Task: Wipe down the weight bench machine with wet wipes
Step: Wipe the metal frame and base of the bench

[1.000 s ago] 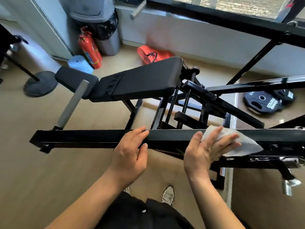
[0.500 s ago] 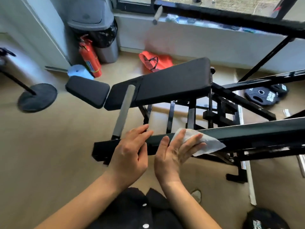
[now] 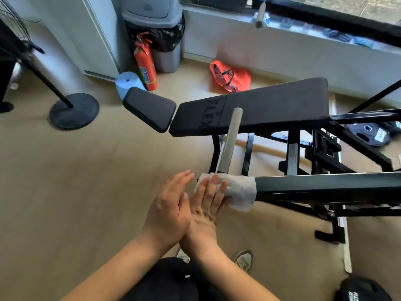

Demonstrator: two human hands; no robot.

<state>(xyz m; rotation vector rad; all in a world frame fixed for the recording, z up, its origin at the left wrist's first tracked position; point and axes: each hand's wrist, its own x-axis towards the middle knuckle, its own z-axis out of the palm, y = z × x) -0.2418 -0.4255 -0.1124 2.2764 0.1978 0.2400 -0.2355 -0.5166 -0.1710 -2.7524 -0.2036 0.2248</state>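
Glossy black metal beam (image 3: 325,184); soft textured white wipe (image 3: 240,192); matt black padded backrest (image 3: 271,105); brushed steel peg (image 3: 230,140).

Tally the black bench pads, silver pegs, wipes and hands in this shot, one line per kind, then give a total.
bench pads: 2
silver pegs: 2
wipes: 1
hands: 2, left hand and right hand
Total: 7
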